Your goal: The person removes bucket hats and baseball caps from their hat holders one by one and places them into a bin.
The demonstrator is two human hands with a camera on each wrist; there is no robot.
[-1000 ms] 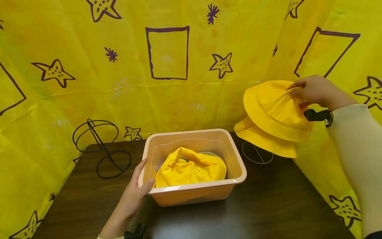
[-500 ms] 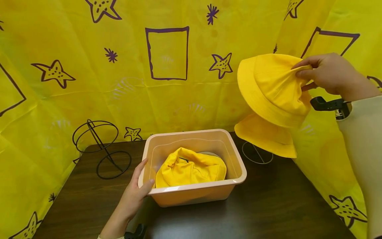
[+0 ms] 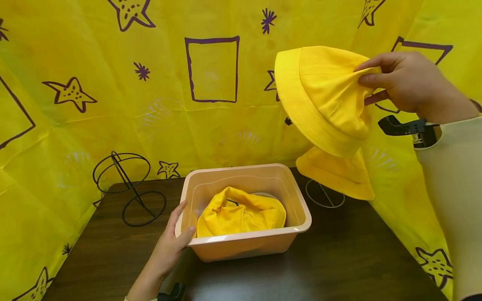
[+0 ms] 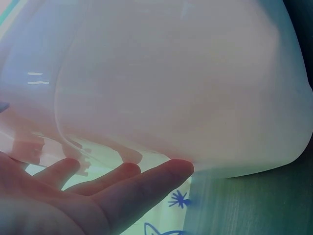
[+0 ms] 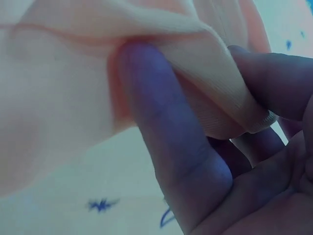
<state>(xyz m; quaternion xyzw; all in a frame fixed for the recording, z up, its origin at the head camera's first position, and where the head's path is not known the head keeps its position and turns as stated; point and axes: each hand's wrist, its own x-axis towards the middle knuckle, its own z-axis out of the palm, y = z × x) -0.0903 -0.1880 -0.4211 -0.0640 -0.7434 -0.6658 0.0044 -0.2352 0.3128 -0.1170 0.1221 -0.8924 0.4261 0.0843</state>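
My right hand (image 3: 414,85) pinches the crown of a yellow bucket hat (image 3: 320,96), held up in the air at the right with its brim slanting to the left. In the right wrist view the hat's cloth (image 5: 205,63) is bunched between thumb and fingers. A second yellow hat (image 3: 335,175) sits below it on a wire stand (image 3: 328,207). My left hand (image 3: 169,238) grips the left rim of a beige plastic basin (image 3: 244,248), thumb on the rim and fingers along the outer wall (image 4: 171,88). Inside the basin lies a crumpled yellow hat (image 3: 241,217).
A black wire stand (image 3: 128,182) with two rings stands bare at the left of the dark wooden table (image 3: 339,259). Yellow cloth walls (image 3: 211,133) with purple drawings enclose the back and sides.
My right hand has lifted the upper hat off the hat on the right stand, raising it and then carrying it left. My left hand and the basin have stayed put.
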